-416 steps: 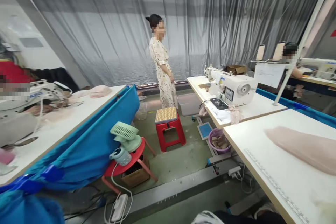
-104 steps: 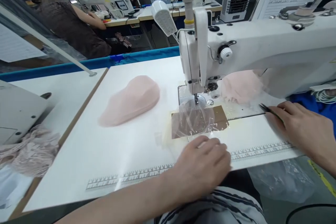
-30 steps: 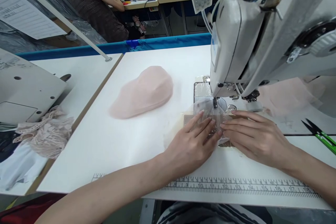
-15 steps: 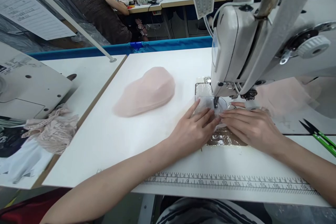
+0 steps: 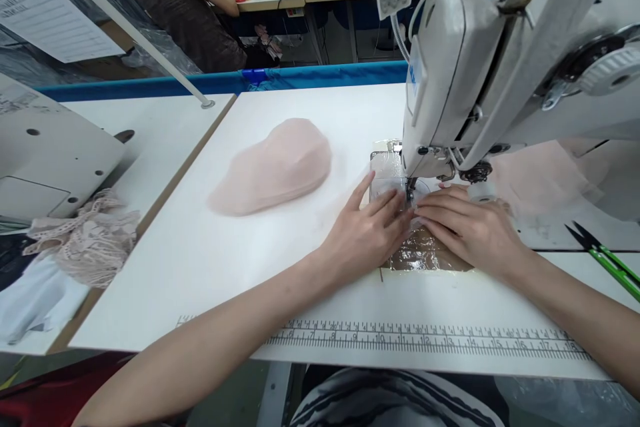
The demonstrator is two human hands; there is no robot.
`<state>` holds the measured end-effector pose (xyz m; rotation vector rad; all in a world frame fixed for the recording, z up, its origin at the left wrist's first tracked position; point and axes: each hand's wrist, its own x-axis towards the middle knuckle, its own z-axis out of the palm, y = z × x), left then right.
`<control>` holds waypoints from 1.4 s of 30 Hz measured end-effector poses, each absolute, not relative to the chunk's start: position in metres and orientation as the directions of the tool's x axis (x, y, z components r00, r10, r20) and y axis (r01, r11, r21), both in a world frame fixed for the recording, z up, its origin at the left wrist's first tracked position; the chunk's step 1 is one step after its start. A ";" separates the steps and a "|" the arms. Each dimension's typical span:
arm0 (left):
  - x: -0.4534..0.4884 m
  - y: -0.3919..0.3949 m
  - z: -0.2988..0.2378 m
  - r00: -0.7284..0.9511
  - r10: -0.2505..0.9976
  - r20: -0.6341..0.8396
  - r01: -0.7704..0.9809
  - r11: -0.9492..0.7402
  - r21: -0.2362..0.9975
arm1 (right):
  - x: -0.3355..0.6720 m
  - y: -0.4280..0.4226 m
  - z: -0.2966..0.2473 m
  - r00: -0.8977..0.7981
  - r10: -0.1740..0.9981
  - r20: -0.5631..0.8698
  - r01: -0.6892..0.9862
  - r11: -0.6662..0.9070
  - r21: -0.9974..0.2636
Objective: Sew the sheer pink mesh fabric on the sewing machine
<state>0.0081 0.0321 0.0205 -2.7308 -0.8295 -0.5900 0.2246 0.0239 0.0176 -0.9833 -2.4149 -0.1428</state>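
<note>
My left hand (image 5: 367,235) lies flat on the table with fingers stretched toward the needle of the white sewing machine (image 5: 505,60). My right hand (image 5: 470,228) lies flat beside it, fingertips meeting the left ones. Both press a thin, sheer piece of fabric (image 5: 395,183) down at the presser foot (image 5: 411,195). A shiny brown taped patch (image 5: 425,255) shows under my right hand. A stack of pale pink fabric pieces (image 5: 275,167) sits to the left of my hands.
Green-handled snips (image 5: 603,259) lie at the right. A printed ruler (image 5: 425,340) runs along the table's front edge. Pink lace (image 5: 83,243) is heaped at the left by another machine (image 5: 50,160). A person (image 5: 180,7) sits at a far table behind a blue trough (image 5: 225,83).
Both hands have slid forward with the sheer fabric, closer to the needle. More of the brown patch shows behind them.
</note>
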 end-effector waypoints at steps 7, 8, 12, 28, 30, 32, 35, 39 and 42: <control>0.008 0.017 0.019 0.745 0.462 0.481 0.573 -0.812 -0.108 | 0.227 0.019 0.017 -0.655 0.508 0.559 0.615 0.788 0.004; 0.008 0.017 0.020 0.743 0.463 0.483 0.575 -0.811 -0.107 | 0.227 0.019 0.017 -0.657 0.506 0.559 0.616 0.788 0.012; 0.008 0.019 0.021 0.736 0.458 0.498 0.571 -0.815 -0.095 | 0.227 0.018 0.019 -0.667 0.506 0.548 0.622 0.782 0.036; 0.008 0.025 0.019 0.725 0.500 0.473 0.587 -0.808 -0.047 | 0.226 0.020 0.017 -0.655 0.528 0.540 0.654 0.755 0.054; 0.008 0.027 0.019 0.728 0.507 0.462 0.589 -0.807 -0.043 | 0.225 0.021 0.017 -0.651 0.536 0.537 0.657 0.752 0.046; 0.008 0.028 0.020 0.732 0.516 0.445 0.591 -0.806 -0.039 | 0.225 0.022 0.016 -0.646 0.546 0.534 0.663 0.748 0.039; 0.009 0.030 0.020 0.734 0.523 0.433 0.593 -0.804 -0.035 | 0.224 0.023 0.016 -0.640 0.559 0.527 0.671 0.741 0.028; 0.009 0.032 0.019 0.734 0.519 0.438 0.592 -0.805 -0.038 | 0.224 0.025 0.016 -0.633 0.576 0.517 0.685 0.728 0.026; 0.010 0.034 0.018 0.732 0.525 0.435 0.598 -0.801 -0.040 | 0.224 0.025 0.016 -0.629 0.581 0.516 0.691 0.723 0.028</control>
